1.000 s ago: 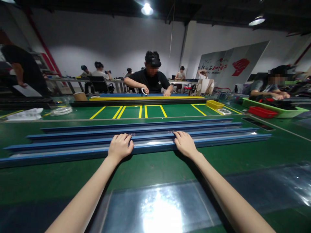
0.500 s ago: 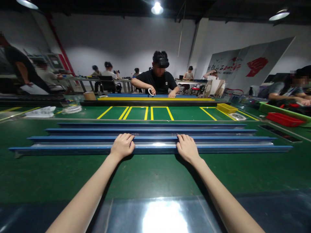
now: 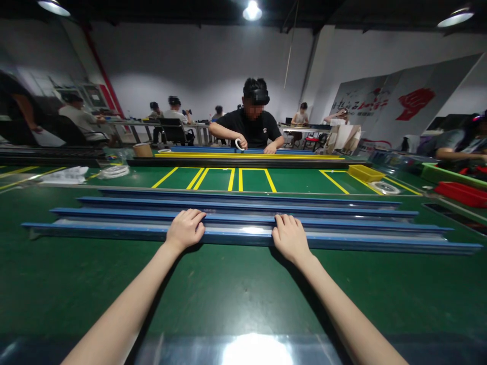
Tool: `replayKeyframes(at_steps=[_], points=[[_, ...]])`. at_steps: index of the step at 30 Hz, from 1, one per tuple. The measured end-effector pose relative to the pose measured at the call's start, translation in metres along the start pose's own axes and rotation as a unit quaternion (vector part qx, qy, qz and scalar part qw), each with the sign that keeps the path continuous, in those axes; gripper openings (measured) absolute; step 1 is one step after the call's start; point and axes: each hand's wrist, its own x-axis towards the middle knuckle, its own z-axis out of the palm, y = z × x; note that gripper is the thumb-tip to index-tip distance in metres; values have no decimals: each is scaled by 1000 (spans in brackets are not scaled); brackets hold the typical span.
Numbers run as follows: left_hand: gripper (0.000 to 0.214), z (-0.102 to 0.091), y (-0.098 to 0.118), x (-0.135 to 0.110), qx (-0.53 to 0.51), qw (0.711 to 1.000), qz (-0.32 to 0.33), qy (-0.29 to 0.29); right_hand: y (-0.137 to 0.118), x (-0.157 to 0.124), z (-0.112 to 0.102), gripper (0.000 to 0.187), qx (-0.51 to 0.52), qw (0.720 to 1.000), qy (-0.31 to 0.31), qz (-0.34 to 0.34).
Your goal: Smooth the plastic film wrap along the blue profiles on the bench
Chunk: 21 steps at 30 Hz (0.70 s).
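On the green table (image 3: 228,284), the left hand (image 3: 186,229) and right hand (image 3: 291,237) each close fingers over the nearest blue rail (image 3: 243,236). Other blue rails (image 3: 236,205) lie parallel just behind it; beyond, a co-worker (image 3: 253,129) holds a tape ring (image 3: 239,144).

A factory workshop: long green workbenches (image 3: 236,284) marked with yellow lines (image 3: 235,179), seated workers (image 3: 254,126) at far tables, parts bins (image 3: 364,173), high industrial ceiling lamps (image 3: 251,10).
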Motion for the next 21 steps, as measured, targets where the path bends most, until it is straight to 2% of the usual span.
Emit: replayKeyframes(at_steps=[6, 10, 12, 16, 18, 21], points=[[26, -7, 6, 4, -48, 995, -39, -78, 10, 3, 0, 35, 27, 999, -16, -22], [29, -7, 6, 16, -92, 989, -80, -79, 27, 23, -4, 31, 71, 994, -50, -71], [28, -5, 8, 28, -121, 987, -68, -78, 34, 39, -5, 31, 71, 993, -53, -76], [29, 6, 19, 60, -92, 991, -29, -98, 39, 71, 7, 39, 77, 994, -51, -66], [33, 16, 26, 76, -93, 986, -23, -137, 38, 82, 17, 44, 79, 993, -56, -69], [40, 35, 33, 94, -98, 984, -23, -146, 37, 93, 30, 46, 81, 991, -68, -79]])
